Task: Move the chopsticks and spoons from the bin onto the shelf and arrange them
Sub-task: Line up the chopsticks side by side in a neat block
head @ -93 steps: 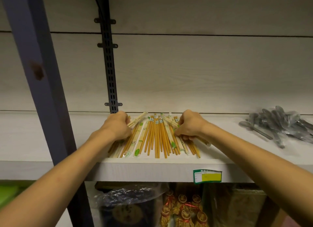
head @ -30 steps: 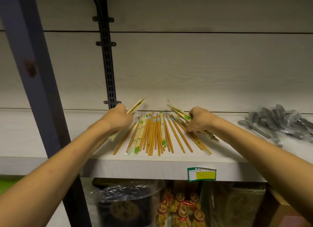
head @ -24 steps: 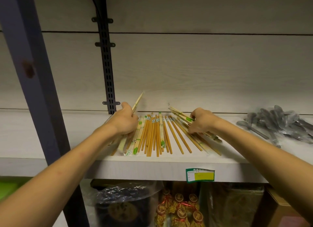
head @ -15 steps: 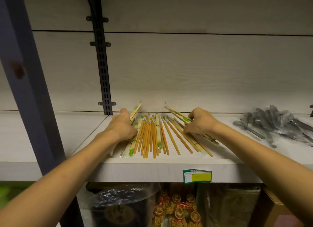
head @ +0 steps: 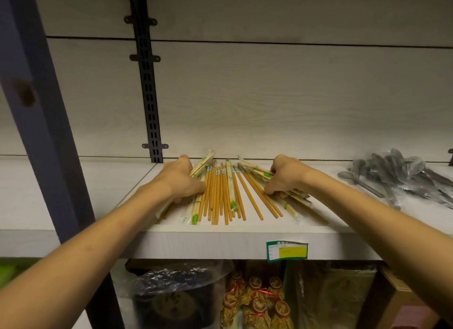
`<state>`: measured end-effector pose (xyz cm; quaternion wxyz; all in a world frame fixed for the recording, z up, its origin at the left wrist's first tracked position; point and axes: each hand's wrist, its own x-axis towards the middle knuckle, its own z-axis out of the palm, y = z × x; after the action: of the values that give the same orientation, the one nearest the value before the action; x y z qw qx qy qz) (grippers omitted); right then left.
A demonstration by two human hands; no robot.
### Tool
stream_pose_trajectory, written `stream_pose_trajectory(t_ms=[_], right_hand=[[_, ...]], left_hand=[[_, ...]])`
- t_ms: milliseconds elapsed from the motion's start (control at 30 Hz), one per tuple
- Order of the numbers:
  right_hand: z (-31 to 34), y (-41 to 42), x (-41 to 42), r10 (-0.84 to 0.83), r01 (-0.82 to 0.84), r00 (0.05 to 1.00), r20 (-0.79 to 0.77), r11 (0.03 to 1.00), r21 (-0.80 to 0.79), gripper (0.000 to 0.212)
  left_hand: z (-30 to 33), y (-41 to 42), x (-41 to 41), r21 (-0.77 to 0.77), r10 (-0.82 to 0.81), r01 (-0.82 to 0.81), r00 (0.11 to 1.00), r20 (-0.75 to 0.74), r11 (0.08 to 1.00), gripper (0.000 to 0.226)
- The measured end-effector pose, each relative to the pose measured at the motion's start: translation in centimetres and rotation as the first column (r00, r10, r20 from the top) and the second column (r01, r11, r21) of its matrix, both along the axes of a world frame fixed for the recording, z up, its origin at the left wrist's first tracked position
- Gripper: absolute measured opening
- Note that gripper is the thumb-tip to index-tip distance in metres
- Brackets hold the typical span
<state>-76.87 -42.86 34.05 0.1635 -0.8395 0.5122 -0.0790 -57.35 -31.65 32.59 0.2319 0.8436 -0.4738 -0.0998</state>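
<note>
Head view: both hands grip wrapped chopsticks (head: 221,191); shelf tag (head: 287,251) green-yellow, print unreadable.

Tan chopsticks (head: 221,193) fanned out on the shelf (head: 208,243); plastic-wrapped grey spoons (head: 402,174) piled right.

Shelf (head: 220,240): pale wood-grain laminate, matt, smooth; back panel above shelf same finish. Chopsticks (head: 221,193) on shelf: bare wood, warm tan, matt; some in clear glossy plastic sleeves with green print. Spoons (head: 397,176) at shelf's right end: grey metal, dull sheen, in clear crinkled plastic. Slotted upright (head: 148,83) behind shelf: black metal, matt. Price tag (head: 286,251) on shelf's front edge: paper, green and yellow. Below shelf: glossy, wrinkled plastic bags (head: 176,277).
</note>
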Motion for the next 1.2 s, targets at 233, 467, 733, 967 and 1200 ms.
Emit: stream_pose_trajectory(t_ms=[233, 467, 733, 967, 1200], right_hand=[[0.9, 0.7, 0.0, -0.003, 0.003, 0.988, 0.156, 1.000, -0.002, 0.027], [1.0, 2.8, 2.7, 0.054, -0.078, 0.958, 0.283, 0.994, 0.075, 0.024], [-0.4, 3.0, 5.0, 0.130, -0.139, 0.985, 0.110, 0.987, 0.077, 0.021], [-0.4, 2.7, 4.1, 0.081, -0.106, 0.976, 0.201, 0.987, 0.118, 0.026], [0.1, 2.6, 3.4, 0.071, -0.092, 0.964, 0.255, 0.993, 0.069, 0.025]], left_hand=[[0.1, -0.2, 0.3, 0.018, 0.037, -0.036, 0.999, -0.040, 0.999, 0.046], [0.4, -0.6, 0.3, 0.046, 0.089, -0.085, 0.992, -0.094, 0.995, 0.045], [-0.4, -0.5, 0.0, 0.015, 0.063, -0.063, 0.997, -0.044, 0.998, 0.040], [-1.0, -0.1, 1.5, -0.050, 0.074, -0.075, 0.997, -0.014, 0.996, 0.038], [-1.0, 0.3, 1.5, -0.029, 0.087, -0.085, 0.993, 0.081, 0.996, 0.028]])
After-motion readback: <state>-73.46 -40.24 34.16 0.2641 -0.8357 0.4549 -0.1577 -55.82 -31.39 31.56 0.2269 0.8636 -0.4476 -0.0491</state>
